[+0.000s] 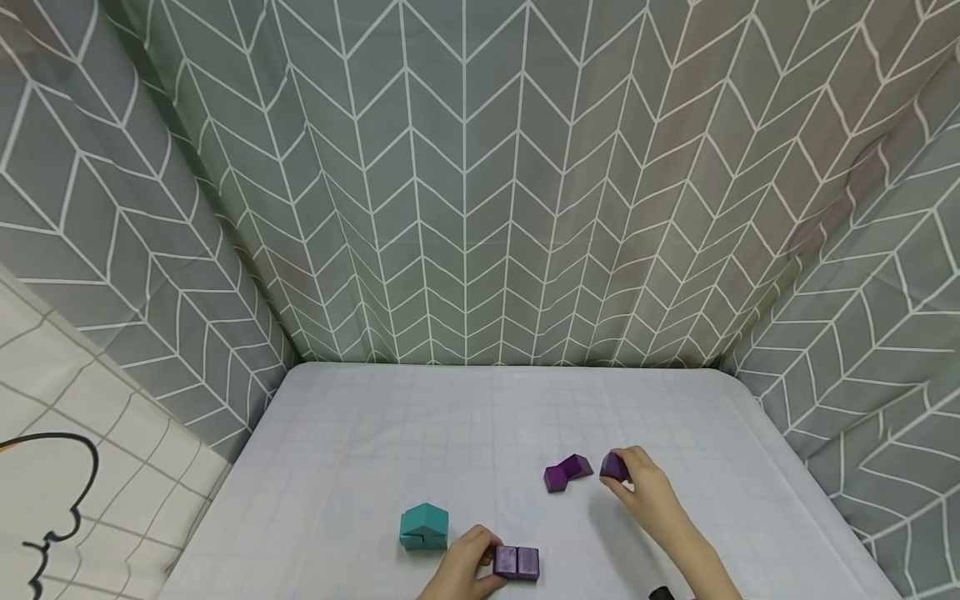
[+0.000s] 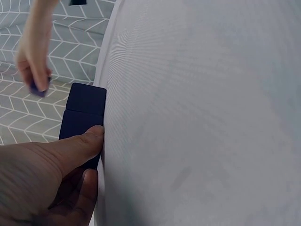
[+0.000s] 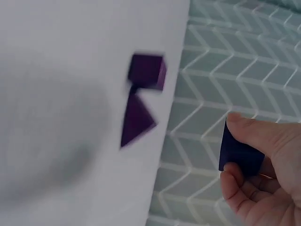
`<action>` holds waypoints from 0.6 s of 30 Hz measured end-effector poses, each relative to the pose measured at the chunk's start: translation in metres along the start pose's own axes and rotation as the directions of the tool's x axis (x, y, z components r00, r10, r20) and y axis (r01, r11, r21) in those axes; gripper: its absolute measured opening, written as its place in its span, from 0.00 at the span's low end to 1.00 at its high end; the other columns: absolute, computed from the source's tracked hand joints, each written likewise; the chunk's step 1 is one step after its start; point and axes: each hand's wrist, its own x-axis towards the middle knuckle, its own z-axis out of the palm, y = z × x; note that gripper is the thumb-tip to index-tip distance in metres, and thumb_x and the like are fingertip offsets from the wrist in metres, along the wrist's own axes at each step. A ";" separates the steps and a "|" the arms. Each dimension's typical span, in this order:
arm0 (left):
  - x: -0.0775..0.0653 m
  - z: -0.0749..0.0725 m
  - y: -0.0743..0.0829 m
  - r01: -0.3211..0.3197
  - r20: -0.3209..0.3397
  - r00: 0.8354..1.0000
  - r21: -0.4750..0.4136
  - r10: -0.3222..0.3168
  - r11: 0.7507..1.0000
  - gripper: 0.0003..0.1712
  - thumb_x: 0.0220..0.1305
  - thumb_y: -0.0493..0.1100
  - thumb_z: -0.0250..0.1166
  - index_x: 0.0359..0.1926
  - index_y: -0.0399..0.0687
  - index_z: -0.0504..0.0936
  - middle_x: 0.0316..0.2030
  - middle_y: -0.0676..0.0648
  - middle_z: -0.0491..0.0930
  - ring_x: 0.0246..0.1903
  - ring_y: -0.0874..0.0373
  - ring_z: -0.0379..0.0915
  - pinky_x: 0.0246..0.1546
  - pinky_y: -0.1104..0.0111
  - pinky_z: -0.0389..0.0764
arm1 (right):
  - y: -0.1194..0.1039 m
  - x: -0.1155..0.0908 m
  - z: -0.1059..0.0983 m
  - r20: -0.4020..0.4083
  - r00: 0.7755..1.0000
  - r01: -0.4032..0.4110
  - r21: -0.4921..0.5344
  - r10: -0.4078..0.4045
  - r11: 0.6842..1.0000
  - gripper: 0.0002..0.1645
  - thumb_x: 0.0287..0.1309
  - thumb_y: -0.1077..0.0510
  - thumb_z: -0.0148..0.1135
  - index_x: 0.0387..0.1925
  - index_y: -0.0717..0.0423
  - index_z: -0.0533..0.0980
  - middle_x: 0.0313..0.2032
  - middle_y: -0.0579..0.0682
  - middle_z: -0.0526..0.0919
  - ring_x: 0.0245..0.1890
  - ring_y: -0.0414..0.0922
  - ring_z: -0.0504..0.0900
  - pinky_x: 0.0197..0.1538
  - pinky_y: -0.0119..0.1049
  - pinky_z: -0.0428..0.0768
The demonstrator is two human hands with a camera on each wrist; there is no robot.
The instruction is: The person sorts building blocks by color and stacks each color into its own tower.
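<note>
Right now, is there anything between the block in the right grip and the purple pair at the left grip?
Nothing visible: only bare cloth shows between the held block and the pair. The loose blocks lie left of that path.

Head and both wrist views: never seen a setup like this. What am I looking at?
No machine here, just a person's bare hands. The head view comes from a camera worn on the head, looking forward and down; each wrist view comes from a camera on that wrist, so its picture is tilted. On the white cloth sit a teal house-shaped piece, a purple cube and a purple wedge. The left hand grips one of two purple blocks set side by side. The right hand holds a single purple piece above the cloth.
</note>
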 end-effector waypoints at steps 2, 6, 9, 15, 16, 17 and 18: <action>0.000 0.000 0.000 -0.008 -0.005 1.000 0.006 0.008 1.000 0.16 0.44 0.41 0.70 0.35 0.47 0.74 0.29 0.62 0.65 0.27 0.72 0.60 0.28 0.78 0.70 | -0.016 0.002 0.004 -0.007 0.999 0.040 0.046 -0.039 0.998 0.24 0.33 0.66 0.72 0.37 0.66 0.73 0.32 0.48 0.73 0.27 0.36 0.73 0.28 0.24 0.75; 0.000 0.000 -0.001 -0.012 -0.007 1.000 0.008 0.012 1.000 0.17 0.44 0.41 0.70 0.36 0.47 0.74 0.29 0.62 0.65 0.27 0.72 0.60 0.27 0.78 0.69 | -0.047 0.001 0.015 0.019 0.989 0.143 0.143 -0.147 0.979 0.25 0.33 0.66 0.72 0.38 0.66 0.73 0.35 0.48 0.74 0.32 0.39 0.76 0.33 0.25 0.77; 0.000 0.001 -0.002 -0.037 -0.019 0.999 0.018 0.038 0.999 0.17 0.44 0.41 0.71 0.36 0.47 0.74 0.29 0.62 0.66 0.27 0.73 0.60 0.27 0.79 0.69 | -0.065 -0.004 0.024 0.047 0.970 0.225 0.186 -0.237 0.956 0.25 0.35 0.64 0.71 0.40 0.65 0.72 0.37 0.47 0.73 0.34 0.38 0.75 0.37 0.25 0.77; 0.000 0.002 -0.006 -0.148 -0.076 0.985 0.061 0.153 0.987 0.18 0.43 0.41 0.71 0.35 0.45 0.74 0.29 0.60 0.67 0.27 0.73 0.61 0.26 0.81 0.69 | -0.088 -0.014 0.037 0.111 0.937 0.305 0.196 -0.330 0.932 0.22 0.43 0.57 0.67 0.41 0.62 0.72 0.37 0.41 0.71 0.36 0.34 0.69 0.40 0.25 0.75; 0.000 0.002 -0.006 -0.167 -0.089 0.981 0.069 0.173 0.984 0.18 0.43 0.41 0.71 0.35 0.45 0.74 0.29 0.59 0.67 0.27 0.73 0.61 0.26 0.81 0.69 | -0.090 -0.015 0.040 0.120 0.932 0.318 0.189 -0.343 0.929 0.22 0.44 0.56 0.67 0.41 0.61 0.72 0.37 0.41 0.71 0.37 0.34 0.68 0.40 0.25 0.74; 0.000 0.003 -0.007 -0.180 -0.099 0.977 0.077 0.187 0.981 0.17 0.43 0.41 0.71 0.35 0.45 0.74 0.29 0.59 0.67 0.27 0.73 0.61 0.26 0.81 0.68 | -0.092 -0.016 0.042 0.133 0.926 0.326 0.188 -0.353 0.926 0.21 0.45 0.54 0.66 0.40 0.61 0.72 0.37 0.40 0.71 0.37 0.34 0.67 0.39 0.24 0.73; -0.001 0.003 -0.007 -0.188 -0.107 0.975 0.080 0.195 0.979 0.17 0.43 0.41 0.71 0.35 0.45 0.74 0.29 0.59 0.67 0.27 0.73 0.61 0.25 0.82 0.68 | -0.093 -0.018 0.044 0.145 0.920 0.336 0.189 -0.364 0.923 0.21 0.46 0.53 0.65 0.40 0.60 0.72 0.37 0.40 0.71 0.36 0.34 0.66 0.39 0.23 0.72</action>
